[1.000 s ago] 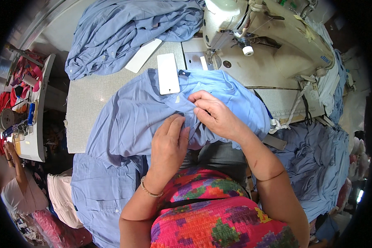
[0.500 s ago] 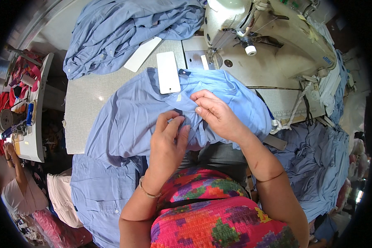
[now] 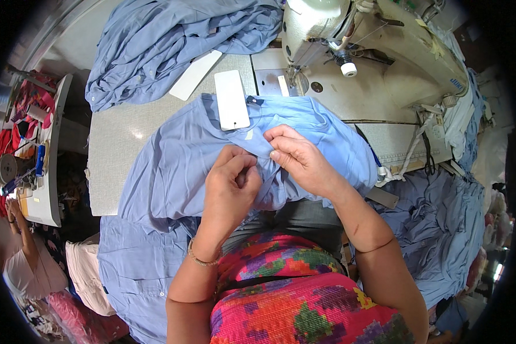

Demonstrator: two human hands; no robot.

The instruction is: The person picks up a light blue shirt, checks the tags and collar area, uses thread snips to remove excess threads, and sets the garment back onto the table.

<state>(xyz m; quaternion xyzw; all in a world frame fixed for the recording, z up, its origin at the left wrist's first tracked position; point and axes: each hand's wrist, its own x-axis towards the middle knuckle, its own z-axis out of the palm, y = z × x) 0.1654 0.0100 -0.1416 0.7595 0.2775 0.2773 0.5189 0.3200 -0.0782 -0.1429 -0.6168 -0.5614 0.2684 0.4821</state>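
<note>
A light blue shirt (image 3: 172, 155) lies spread before me, its neckline toward the sewing machine. My right hand (image 3: 298, 157) pinches the edge of the shirt's front just below the collar. Close by, my left hand (image 3: 232, 180) is curled with thumb and fingers drawn together at the front opening; the cloth between its fingertips is mostly hidden. A blank-looking white hang tag (image 3: 231, 100) on a thin loop rests over the neckline. Beside it sits a small dark label (image 3: 255, 100) at the collar.
The sewing machine (image 3: 378, 51) stands at the far right of the table (image 3: 114, 155). Piled blue shirts (image 3: 183, 40) lie at the back left, with another white tag (image 3: 195, 74). More blue garments (image 3: 430, 223) hang at right. Another person (image 3: 31, 258) works at far left.
My left hand's fingers have curled in from a looser, more extended pose, and its wrist has shifted slightly left. My right hand keeps its pinch in nearly the same place.
</note>
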